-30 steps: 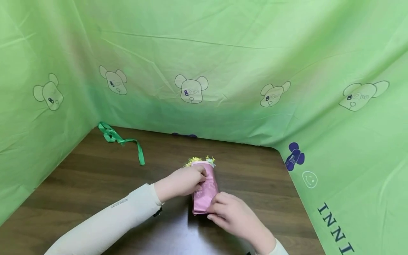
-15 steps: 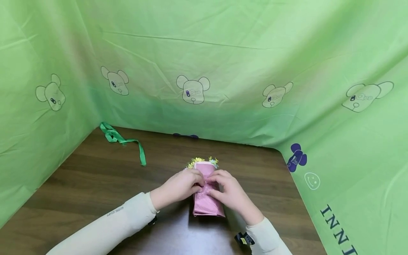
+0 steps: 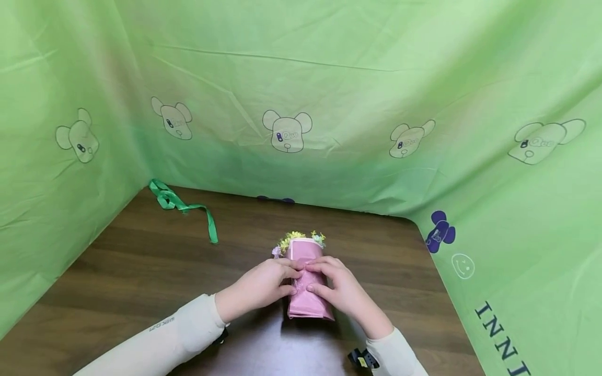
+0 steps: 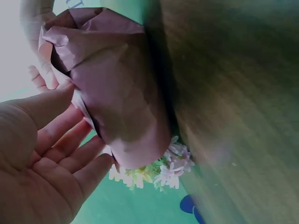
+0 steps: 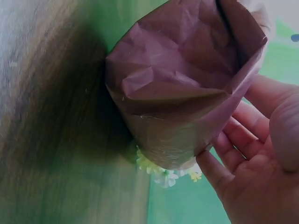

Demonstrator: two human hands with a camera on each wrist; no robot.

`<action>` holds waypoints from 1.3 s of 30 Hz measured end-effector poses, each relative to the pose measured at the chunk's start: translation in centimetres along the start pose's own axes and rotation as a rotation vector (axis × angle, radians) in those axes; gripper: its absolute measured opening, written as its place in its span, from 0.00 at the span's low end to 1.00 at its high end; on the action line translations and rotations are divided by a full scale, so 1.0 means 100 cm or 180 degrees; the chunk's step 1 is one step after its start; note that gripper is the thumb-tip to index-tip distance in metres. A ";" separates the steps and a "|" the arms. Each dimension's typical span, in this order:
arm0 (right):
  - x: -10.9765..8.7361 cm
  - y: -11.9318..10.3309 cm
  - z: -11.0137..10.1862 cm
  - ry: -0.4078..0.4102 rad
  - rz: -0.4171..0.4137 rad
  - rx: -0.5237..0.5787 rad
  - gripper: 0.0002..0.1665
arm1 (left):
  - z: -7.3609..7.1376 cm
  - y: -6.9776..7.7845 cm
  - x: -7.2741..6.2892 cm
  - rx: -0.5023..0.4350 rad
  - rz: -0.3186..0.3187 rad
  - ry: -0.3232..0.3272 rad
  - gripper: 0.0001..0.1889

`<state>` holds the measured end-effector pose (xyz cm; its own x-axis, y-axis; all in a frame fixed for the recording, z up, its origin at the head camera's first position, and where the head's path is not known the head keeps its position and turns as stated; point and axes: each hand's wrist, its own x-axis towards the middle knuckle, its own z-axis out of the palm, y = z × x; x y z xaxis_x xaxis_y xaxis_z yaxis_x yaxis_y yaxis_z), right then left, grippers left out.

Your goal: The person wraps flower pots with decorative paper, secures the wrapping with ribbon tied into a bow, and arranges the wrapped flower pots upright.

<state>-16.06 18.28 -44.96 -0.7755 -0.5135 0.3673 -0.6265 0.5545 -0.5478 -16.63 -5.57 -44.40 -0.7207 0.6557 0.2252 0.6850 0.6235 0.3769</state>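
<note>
A small bouquet lies on the wooden table, rolled in pink wrapping paper (image 3: 309, 304). Yellow, white and lilac flowers (image 3: 295, 236) peek out at its far end. My left hand (image 3: 260, 282) touches the top of the paper from the left, fingers fairly straight. From the right, my right hand (image 3: 339, 284) rests fingertips and thumb on the same upper face, close to the left fingertips. In the left wrist view, the left fingers lie along an edge of the paper (image 4: 119, 88). The right wrist view shows the folded, crumpled near end of the wrap (image 5: 163, 60).
A green ribbon (image 3: 176, 201) lies loosely curled at the back left of the table (image 3: 385, 250). Green cloth walls (image 3: 338, 78) printed with bear heads enclose the table at the back and both sides.
My right hand has moved up from the paper's near right corner to its middle, beside the left hand. My left hand has shifted slightly, its fingers spreading more over the paper.
</note>
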 end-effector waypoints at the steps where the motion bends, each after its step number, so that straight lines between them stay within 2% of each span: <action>1: -0.002 -0.001 0.001 0.0010 0.0016 0.0012 0.23 | 0.001 -0.001 -0.001 -0.0009 0.0017 -0.0001 0.17; 4: -0.004 -0.008 0.005 0.0025 0.0033 0.0008 0.23 | 0.001 -0.002 -0.006 -0.0007 0.0052 0.0010 0.15; 8: -0.002 -0.022 0.013 0.0022 -0.0094 -0.0143 0.23 | -0.006 -0.001 -0.013 -0.0045 -0.0008 0.0048 0.10; 11: -0.001 -0.030 0.016 -0.0025 -0.0161 -0.0200 0.23 | -0.010 0.001 -0.016 -0.0087 -0.0082 0.0054 0.12; 15: -0.001 -0.029 0.011 0.0064 0.0003 -0.0004 0.21 | -0.010 0.003 -0.018 -0.0161 -0.0139 -0.0016 0.17; 18: -0.003 -0.024 0.006 0.0159 0.0134 -0.0032 0.19 | -0.008 0.003 -0.019 -0.0211 -0.0167 -0.0032 0.18; 22: -0.005 -0.023 0.003 0.0055 0.0127 -0.0192 0.16 | -0.009 0.005 -0.021 -0.0237 -0.0196 -0.0004 0.16; 27: -0.005 -0.025 0.001 -0.0035 0.0149 -0.0108 0.19 | -0.009 0.005 -0.022 -0.0275 -0.0161 -0.0024 0.17; 32: -0.005 -0.029 0.003 -0.0037 0.0106 -0.0351 0.24 | -0.004 -0.001 -0.023 -0.0475 -0.0190 0.0068 0.17; 39: -0.008 -0.036 0.009 0.0135 -0.0123 -0.0859 0.25 | 0.003 -0.004 -0.027 -0.0784 -0.0485 0.0163 0.15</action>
<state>-13.14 16.10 -43.99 -0.7495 -0.5129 0.4184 -0.6494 0.6923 -0.3146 -14.95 -7.47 -45.44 -0.8220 0.5362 0.1921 0.5265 0.5867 0.6152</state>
